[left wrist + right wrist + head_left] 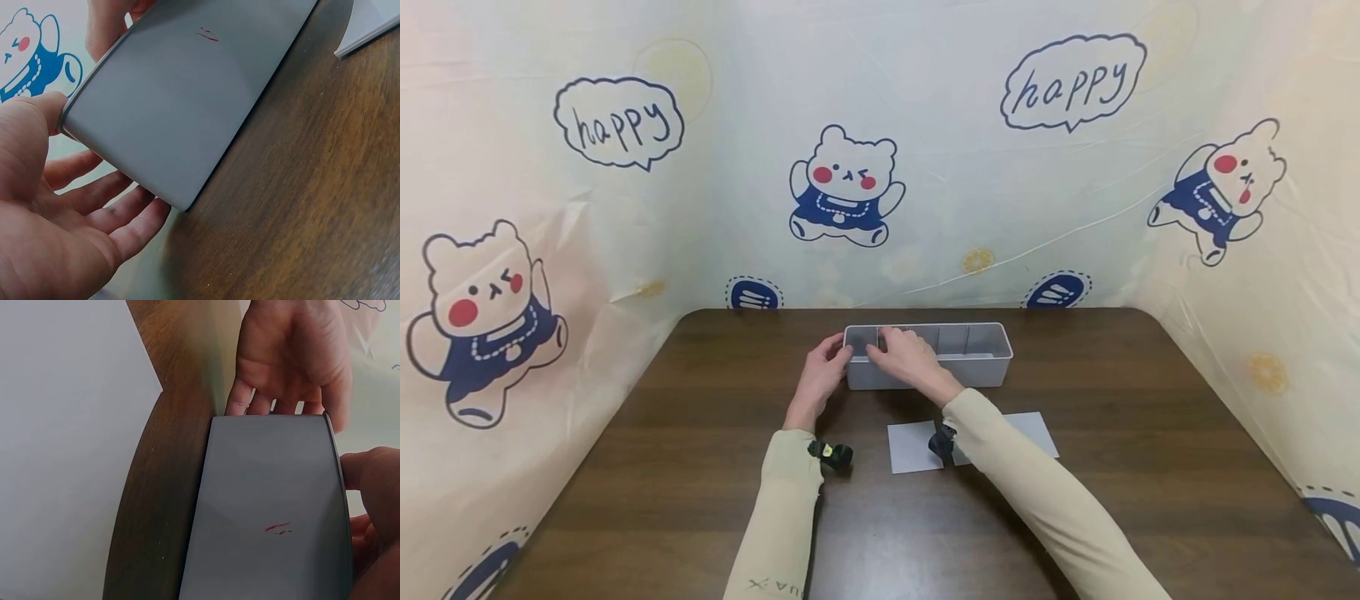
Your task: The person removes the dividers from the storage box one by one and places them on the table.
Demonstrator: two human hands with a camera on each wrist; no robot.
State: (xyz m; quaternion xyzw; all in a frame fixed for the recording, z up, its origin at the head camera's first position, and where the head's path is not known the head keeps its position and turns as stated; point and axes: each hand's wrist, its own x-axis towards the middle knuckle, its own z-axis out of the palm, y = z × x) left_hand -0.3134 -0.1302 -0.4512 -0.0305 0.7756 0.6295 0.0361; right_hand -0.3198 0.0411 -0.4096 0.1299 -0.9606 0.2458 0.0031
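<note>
A long light-grey storage box (962, 373) with thin upright dividers stands towards the back of the table. My left hand (820, 375) holds its left end. In the left wrist view the thumb of that hand lies at the rim corner, and the fingers bend against the end wall. Over the front rim, my right hand (913, 358) reaches into the box near the left end. Its thumb and fingertips are on either side of the leftmost divider (877, 337) and appear to pinch it. The lower fingertips are hidden inside the box.
On the brown table (700, 500), a white card (912, 450) lies in front of the box, with more white cards (1033, 429) to its right, partly under my right forearm. Red marks (207, 35) show on the box's front wall. Printed cloth hangs around the table.
</note>
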